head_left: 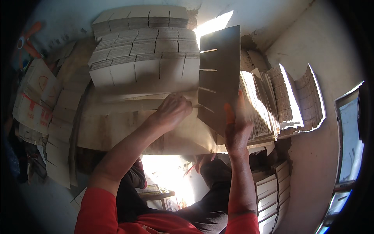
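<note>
My right hand (pixel 238 126) grips a slotted cardboard divider (pixel 222 74) and holds it upright, its several cut slots along the left edge. Fingers curled, my left hand (pixel 174 111) is closed at the end of a pale cardboard strip (pixel 136 104), which is seen nearly edge-on and partly blurred. Both hands are over a wooden work board (pixel 105 130). Just beyond my left hand stand thick stacks of slotted cardboard dividers (pixel 144 70) in rows. Right of the held divider, more cardboard sheets (pixel 259 105) stand packed on edge in bright sunlight.
Bundled cardboard (pixel 286 97) leans near the right wall. Below it are more cardboard pieces (pixel 269 199). At the left lie a printed carton (pixel 35 95) and flat cardboard sheets (pixel 62 140); an orange-bladed fan (pixel 29 45) stands behind. A low wooden stool (pixel 157 195) is between my legs.
</note>
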The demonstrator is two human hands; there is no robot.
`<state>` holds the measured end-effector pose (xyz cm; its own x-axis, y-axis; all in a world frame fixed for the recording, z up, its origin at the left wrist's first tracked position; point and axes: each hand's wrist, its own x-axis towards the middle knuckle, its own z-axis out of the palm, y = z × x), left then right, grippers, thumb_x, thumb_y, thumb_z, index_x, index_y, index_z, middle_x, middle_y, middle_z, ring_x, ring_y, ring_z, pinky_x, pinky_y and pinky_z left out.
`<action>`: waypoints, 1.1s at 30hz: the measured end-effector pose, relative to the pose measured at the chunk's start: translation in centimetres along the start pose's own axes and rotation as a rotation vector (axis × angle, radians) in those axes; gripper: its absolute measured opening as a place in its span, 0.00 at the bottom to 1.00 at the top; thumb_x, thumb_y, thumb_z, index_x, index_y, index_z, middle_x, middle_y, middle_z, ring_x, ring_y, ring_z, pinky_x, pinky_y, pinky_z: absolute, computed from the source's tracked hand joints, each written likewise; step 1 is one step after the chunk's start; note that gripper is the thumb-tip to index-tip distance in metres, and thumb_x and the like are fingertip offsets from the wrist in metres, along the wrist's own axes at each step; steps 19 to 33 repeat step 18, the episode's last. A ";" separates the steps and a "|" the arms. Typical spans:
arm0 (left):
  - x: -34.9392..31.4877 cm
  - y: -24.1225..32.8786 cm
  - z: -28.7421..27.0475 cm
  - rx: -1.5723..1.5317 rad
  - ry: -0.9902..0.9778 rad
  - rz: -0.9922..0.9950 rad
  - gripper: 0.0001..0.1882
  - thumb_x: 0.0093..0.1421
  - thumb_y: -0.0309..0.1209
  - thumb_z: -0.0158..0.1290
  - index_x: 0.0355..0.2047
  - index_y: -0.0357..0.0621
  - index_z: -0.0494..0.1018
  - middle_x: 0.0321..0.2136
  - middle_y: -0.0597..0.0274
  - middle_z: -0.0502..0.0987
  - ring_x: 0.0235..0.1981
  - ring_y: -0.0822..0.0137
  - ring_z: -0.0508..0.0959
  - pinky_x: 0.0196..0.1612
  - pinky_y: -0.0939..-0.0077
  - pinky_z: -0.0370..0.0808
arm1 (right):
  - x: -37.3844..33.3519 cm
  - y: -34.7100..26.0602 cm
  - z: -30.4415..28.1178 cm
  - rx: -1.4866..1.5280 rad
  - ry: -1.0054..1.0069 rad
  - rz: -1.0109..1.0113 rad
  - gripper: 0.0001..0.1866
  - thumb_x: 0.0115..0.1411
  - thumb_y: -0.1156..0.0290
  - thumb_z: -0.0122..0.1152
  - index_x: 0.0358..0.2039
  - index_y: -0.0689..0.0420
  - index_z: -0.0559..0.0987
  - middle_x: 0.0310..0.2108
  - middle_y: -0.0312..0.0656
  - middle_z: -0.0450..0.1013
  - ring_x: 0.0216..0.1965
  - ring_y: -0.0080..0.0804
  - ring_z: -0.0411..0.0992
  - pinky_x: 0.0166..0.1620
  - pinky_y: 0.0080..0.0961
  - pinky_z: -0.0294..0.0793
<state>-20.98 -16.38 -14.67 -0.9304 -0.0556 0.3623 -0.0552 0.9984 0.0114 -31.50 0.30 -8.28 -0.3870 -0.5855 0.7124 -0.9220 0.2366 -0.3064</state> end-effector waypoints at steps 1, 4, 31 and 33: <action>0.1 0.2 -0.2 -0.010 -0.007 -0.002 0.04 0.38 0.19 0.52 0.17 0.37 0.69 0.19 0.51 0.73 0.29 0.57 0.74 0.32 0.66 0.73 | 0.0 0.0 0.0 -0.004 -0.008 0.005 0.30 0.57 0.81 0.55 0.60 0.60 0.60 0.26 0.52 0.75 0.20 0.37 0.75 0.22 0.27 0.71; 0.1 0.7 -0.6 -0.025 -0.034 0.005 0.03 0.39 0.20 0.51 0.18 0.37 0.69 0.19 0.52 0.73 0.28 0.59 0.73 0.32 0.69 0.72 | -0.2 -0.1 0.4 -0.029 -0.070 0.057 0.29 0.57 0.80 0.56 0.59 0.62 0.60 0.25 0.51 0.74 0.18 0.37 0.74 0.20 0.28 0.70; -0.8 0.4 -6.4 -0.613 -0.231 -0.240 0.24 0.46 0.41 0.62 0.37 0.37 0.72 0.28 0.51 0.75 0.34 0.54 0.75 0.37 0.63 0.71 | -3.3 1.0 4.4 -0.101 -0.106 -0.027 0.29 0.57 0.80 0.53 0.59 0.67 0.57 0.23 0.52 0.74 0.16 0.38 0.72 0.17 0.30 0.69; -0.8 0.4 -6.4 -0.613 -0.231 -0.240 0.24 0.46 0.41 0.62 0.37 0.37 0.72 0.28 0.51 0.75 0.34 0.54 0.75 0.37 0.63 0.71 | -3.3 1.0 4.4 -0.101 -0.106 -0.027 0.29 0.57 0.80 0.53 0.59 0.67 0.57 0.23 0.52 0.74 0.16 0.38 0.72 0.17 0.30 0.69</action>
